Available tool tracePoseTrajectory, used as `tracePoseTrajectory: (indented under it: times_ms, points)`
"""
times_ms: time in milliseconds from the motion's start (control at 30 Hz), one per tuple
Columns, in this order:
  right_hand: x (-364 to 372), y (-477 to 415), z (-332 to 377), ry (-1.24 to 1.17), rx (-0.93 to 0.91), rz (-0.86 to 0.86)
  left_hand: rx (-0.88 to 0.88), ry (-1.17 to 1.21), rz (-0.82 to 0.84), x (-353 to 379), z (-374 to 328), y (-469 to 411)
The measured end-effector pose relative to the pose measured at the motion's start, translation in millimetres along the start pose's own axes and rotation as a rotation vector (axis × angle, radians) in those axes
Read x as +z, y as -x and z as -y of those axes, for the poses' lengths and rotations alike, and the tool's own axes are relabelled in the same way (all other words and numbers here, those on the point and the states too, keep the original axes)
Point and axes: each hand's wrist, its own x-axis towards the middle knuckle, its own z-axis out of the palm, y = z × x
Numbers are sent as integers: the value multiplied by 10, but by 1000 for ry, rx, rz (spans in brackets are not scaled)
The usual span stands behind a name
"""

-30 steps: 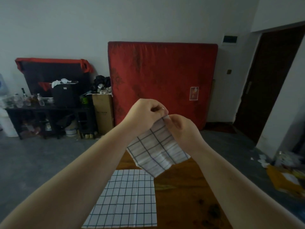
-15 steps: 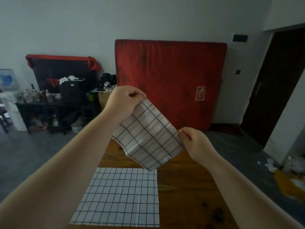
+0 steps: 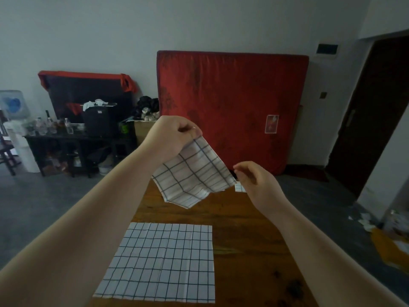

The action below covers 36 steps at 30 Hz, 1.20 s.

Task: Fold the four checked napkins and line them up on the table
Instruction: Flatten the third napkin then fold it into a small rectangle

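A white napkin with dark checks (image 3: 194, 173) hangs in the air above the far part of the wooden table (image 3: 243, 240). My left hand (image 3: 174, 136) pinches its top corner, raised high. My right hand (image 3: 256, 182) is lower and to the right, with its curled fingers at the napkin's right corner; a small bit of checked cloth shows under its thumb. The cloth sags in a loose fold between the two hands. A second checked napkin (image 3: 163, 262) lies flat and unfolded on the table's near left part.
A red mattress (image 3: 232, 107) leans on the back wall beyond the table. At the left stand a dark shelf with bottles (image 3: 55, 129) and a cardboard box (image 3: 143, 131). At the right are a dark doorway (image 3: 371, 111) and yellow litter on the floor (image 3: 389, 247).
My hands have drawn apart, the left rising and the right dropping to the right. The held napkin opened from a bunch into a slanted, spread sheet that now sags.
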Motion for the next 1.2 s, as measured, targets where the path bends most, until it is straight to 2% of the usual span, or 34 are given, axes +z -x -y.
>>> tracePoseTrajectory:
  times_ms: [200,433,567,667,800,900,1067,1200]
  points:
    - [14,68,218,-230,-11,86,26,16,23,48,-60,41]
    - [-47,155,332,-208,-78,48,5,33,-17,68,16,48]
    - [-62,147,357,-175,-92,38,-61,-54,-47,268,116,96]
    - [-35,153,331,-166,-61,25,-72,-49,31,397,97,236]
    - [7,169,272,-156,-35,1,19,-61,196,531,2,504]
    - [27,176,251,-144,-43,-57,40,-58,261,658,-20,672]
    - [28,226,253,-164,-45,-69,33,-12,151,804,41,736]
    - [-13,265,243,-196,-47,-61,24,38,131,817,44,735]
